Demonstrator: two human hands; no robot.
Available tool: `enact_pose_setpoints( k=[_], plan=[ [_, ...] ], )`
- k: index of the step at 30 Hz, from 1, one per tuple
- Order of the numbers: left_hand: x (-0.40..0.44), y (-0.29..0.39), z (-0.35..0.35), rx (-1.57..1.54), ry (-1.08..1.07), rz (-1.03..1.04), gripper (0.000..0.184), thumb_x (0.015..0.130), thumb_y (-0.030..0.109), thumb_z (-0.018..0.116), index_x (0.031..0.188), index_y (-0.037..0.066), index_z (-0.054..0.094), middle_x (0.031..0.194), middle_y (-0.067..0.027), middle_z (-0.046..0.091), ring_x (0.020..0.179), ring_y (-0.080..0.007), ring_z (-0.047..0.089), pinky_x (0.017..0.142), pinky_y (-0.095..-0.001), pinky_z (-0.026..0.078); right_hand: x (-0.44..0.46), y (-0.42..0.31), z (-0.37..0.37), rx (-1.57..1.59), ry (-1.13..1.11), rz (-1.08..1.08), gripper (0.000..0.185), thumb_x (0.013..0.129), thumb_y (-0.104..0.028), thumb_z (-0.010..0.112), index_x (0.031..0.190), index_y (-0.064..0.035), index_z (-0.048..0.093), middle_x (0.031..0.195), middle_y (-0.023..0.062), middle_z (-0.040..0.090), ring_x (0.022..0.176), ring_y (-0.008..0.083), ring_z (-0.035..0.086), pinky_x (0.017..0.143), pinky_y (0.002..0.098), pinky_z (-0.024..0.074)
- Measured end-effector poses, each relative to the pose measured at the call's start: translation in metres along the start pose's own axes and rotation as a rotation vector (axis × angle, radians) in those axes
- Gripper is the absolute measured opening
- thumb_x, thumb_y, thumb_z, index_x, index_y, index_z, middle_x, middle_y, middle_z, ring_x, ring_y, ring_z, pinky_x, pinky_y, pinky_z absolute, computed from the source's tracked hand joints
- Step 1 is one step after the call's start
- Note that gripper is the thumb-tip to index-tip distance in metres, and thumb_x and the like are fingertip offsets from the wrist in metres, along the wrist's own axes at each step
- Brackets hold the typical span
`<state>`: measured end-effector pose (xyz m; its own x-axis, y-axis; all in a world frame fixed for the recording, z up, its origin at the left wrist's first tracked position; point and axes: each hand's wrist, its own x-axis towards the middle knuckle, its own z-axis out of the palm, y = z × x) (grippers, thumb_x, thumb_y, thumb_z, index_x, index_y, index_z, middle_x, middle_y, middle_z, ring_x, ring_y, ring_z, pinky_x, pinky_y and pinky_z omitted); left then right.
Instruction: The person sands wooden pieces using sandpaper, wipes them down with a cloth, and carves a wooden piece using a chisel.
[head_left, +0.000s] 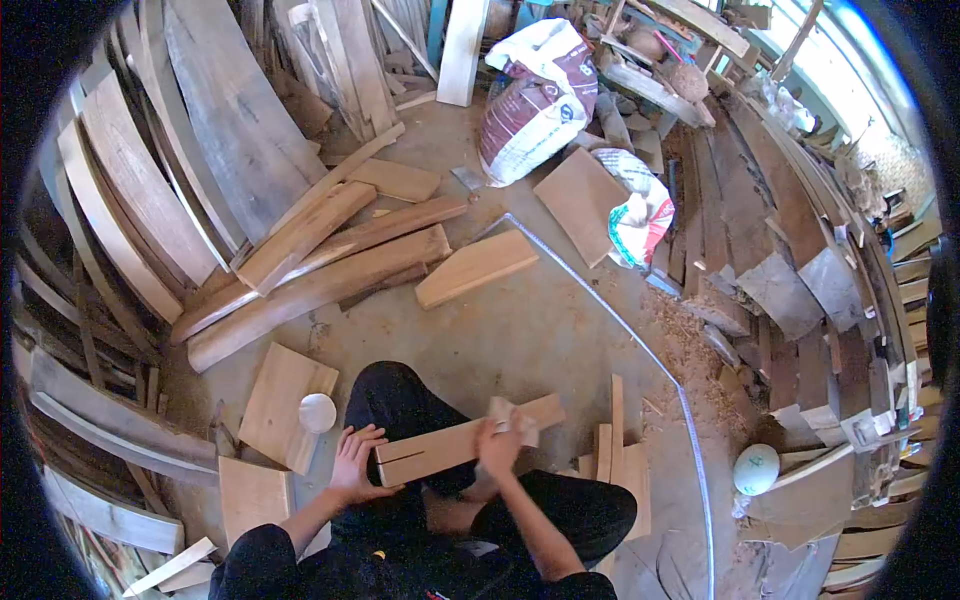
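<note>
A wooden board [435, 450] with a dark slit near its left end rests across my legs. My left hand [357, 465] cups that left end, the thumb along the near edge and the fingers at the far corner. On the board's right part, my right hand [497, 447] presses a pale folded piece of sandpaper [522, 424] against the top face. The fingers of the right hand are closed round the sandpaper and partly hide it. The board's right tip sticks out past the sandpaper.
Planks and beams [320, 285] lie on the floor ahead, near a cut wood block [477, 268]. A white hose [640, 345] runs down the right. Sacks [540, 100] stand at the back, stacked timber [780, 270] at right, leaning boards [235, 110] at left. A white round object [317, 412] sits on a board.
</note>
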<state>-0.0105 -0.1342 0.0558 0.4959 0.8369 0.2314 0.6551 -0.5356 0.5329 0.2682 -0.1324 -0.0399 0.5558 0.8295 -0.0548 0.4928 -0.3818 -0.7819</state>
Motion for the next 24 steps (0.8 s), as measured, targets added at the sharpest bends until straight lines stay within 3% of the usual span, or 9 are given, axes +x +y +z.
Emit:
enact_pose_setpoints(
  k=[2,4,7,12,14,17,20,21,24],
  plan=[
    [-0.001,0.001,-0.001,0.006,0.003,0.01,0.08,0.052,0.05,0.079,0.112,0.007,0.049,0.121,-0.0097,0.05,0.121,-0.0274,0.042,0.105,-0.0493,0.022,-0.037,-0.039,0.0,-0.014,-0.079,-0.183,0.061,0.087,-0.037,0.05,0.135,-0.0021,0.036,0.139,0.0268,0.029,0.13,0.0426,0.025,0.106,0.0508,0.0195],
    [-0.002,0.0,-0.002,0.008,-0.005,0.017,0.079,0.052,0.049,0.079,0.112,0.007,0.05,0.121,-0.0095,0.05,0.121,-0.0271,0.042,0.105,-0.0493,0.022,-0.059,-0.057,0.001,-0.165,-0.169,-0.332,0.055,0.088,-0.036,0.048,0.135,-0.0095,0.039,0.141,0.0244,0.027,0.13,0.0423,0.025,0.106,0.0512,0.0198],
    [-0.003,-0.002,-0.001,0.004,-0.006,0.012,0.078,0.052,0.049,0.079,0.112,0.007,0.05,0.122,-0.0092,0.05,0.121,-0.0268,0.042,0.105,-0.0492,0.021,-0.051,-0.066,-0.014,-0.16,-0.169,-0.502,0.046,0.088,-0.027,0.051,0.129,-0.0072,0.046,0.132,0.0245,0.042,0.126,0.0391,0.034,0.105,0.0402,0.0256],
    [0.001,-0.004,0.001,0.007,-0.028,-0.008,0.079,0.052,0.047,0.08,0.113,0.007,0.049,0.122,-0.0095,0.049,0.121,-0.0271,0.041,0.106,-0.0491,0.021,0.02,0.025,-0.016,0.014,0.002,-0.294,0.039,0.088,-0.024,0.05,0.123,-0.0079,0.053,0.132,0.0204,0.044,0.127,0.0367,0.034,0.105,0.0399,0.0257],
    [0.001,-0.007,0.002,0.011,-0.044,-0.01,0.081,0.052,0.048,0.08,0.114,0.007,0.049,0.122,-0.0098,0.049,0.121,-0.0276,0.041,0.106,-0.0492,0.021,0.056,0.071,-0.025,-0.027,-0.006,-0.21,0.052,0.086,-0.033,0.052,0.123,0.0026,0.048,0.129,0.0229,0.045,0.121,0.0382,0.04,0.102,0.0432,0.0288],
    [0.003,-0.003,0.002,0.034,-0.031,0.001,0.082,0.052,0.048,0.08,0.114,0.007,0.048,0.122,-0.0101,0.049,0.121,-0.0283,0.041,0.105,-0.0496,0.021,0.073,0.068,-0.042,-0.222,0.071,-0.229,0.049,0.086,-0.031,0.051,0.12,0.0035,0.049,0.125,0.0228,0.048,0.119,0.0385,0.042,0.101,0.0414,0.0302],
    [0.001,-0.004,0.005,0.029,-0.002,0.024,0.082,0.052,0.049,0.08,0.115,0.007,0.048,0.122,-0.0103,0.049,0.122,-0.0288,0.041,0.106,-0.0499,0.021,0.044,0.038,-0.027,-0.009,0.079,-0.018,0.044,0.085,-0.029,0.05,0.118,0.001,0.051,0.123,0.0214,0.049,0.117,0.0385,0.042,0.099,0.0439,0.0316],
    [0.0,-0.004,0.005,0.025,0.004,0.029,0.081,0.052,0.048,0.081,0.115,0.007,0.048,0.122,-0.0102,0.049,0.122,-0.0286,0.041,0.106,-0.0499,0.021,0.024,0.024,-0.018,0.108,-0.029,-0.061,0.043,0.085,-0.028,0.051,0.119,-0.0014,0.051,0.124,0.0202,0.049,0.117,0.0381,0.042,0.099,0.0448,0.0319],
    [-0.002,-0.002,0.005,0.005,0.014,0.029,0.08,0.053,0.047,0.081,0.114,0.007,0.049,0.123,-0.0099,0.049,0.122,-0.0283,0.04,0.106,-0.0499,0.021,-0.042,-0.063,-0.018,0.184,-0.352,-0.543,0.043,0.082,-0.025,0.054,0.123,-0.0101,0.051,0.129,0.0183,0.046,0.121,0.0355,0.041,0.102,0.0454,0.0308]
  ],
)
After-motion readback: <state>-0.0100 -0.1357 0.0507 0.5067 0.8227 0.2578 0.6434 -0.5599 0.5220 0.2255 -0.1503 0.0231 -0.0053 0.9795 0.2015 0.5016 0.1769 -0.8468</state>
